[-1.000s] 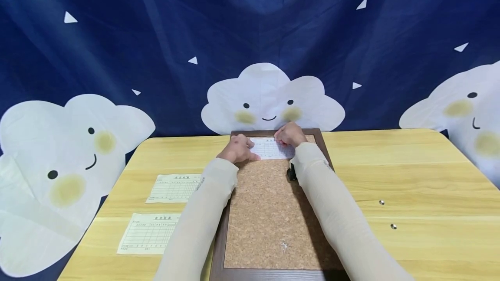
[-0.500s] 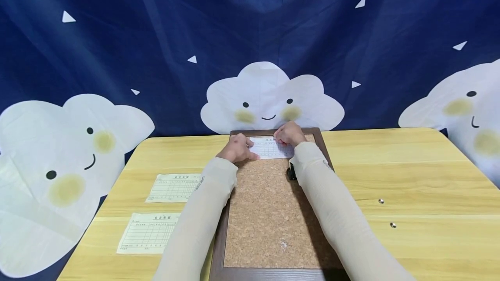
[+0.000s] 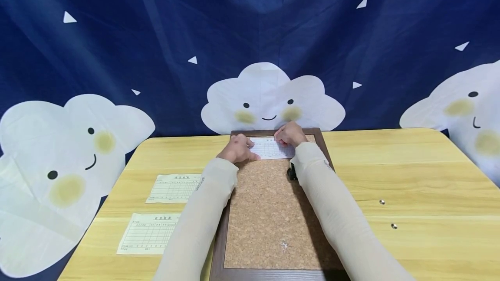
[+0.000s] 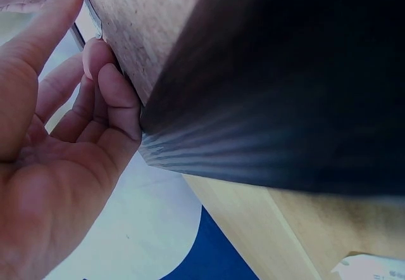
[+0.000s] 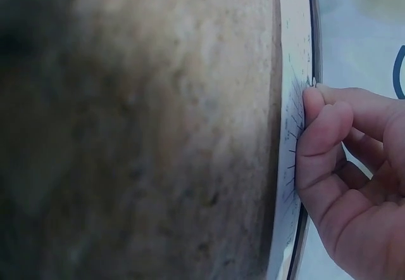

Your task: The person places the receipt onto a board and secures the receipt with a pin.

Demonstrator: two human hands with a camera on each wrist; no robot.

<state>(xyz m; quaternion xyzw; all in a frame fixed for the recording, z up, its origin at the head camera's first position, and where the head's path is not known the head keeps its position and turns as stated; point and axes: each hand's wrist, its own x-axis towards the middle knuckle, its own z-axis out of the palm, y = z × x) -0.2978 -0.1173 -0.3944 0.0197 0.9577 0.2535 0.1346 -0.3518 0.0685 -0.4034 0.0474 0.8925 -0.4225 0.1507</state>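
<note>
A white printed slip (image 3: 267, 150) lies flat along the top of a dark-framed corkboard (image 3: 269, 211) in the head view. My left hand (image 3: 236, 148) spans the slip's left end, its thumb at the lower edge and the index finger higher up. The left wrist view shows the other fingers bent near the board's frame. At the slip's upper middle, my right hand (image 3: 291, 134) pinches a small silver thumbtack (image 5: 314, 82) between thumb and index finger. Most of the tack is hidden by the fingertips. The right hand also covers the slip's upper right part.
Two more printed slips, an upper one (image 3: 173, 188) and a lower one (image 3: 147, 234), lie left of the board, partly behind the left sleeve. On the right of the wooden table (image 3: 429, 172) are two silver tacks (image 3: 382, 202). A blue cloud-patterned curtain (image 3: 175, 25) hangs behind.
</note>
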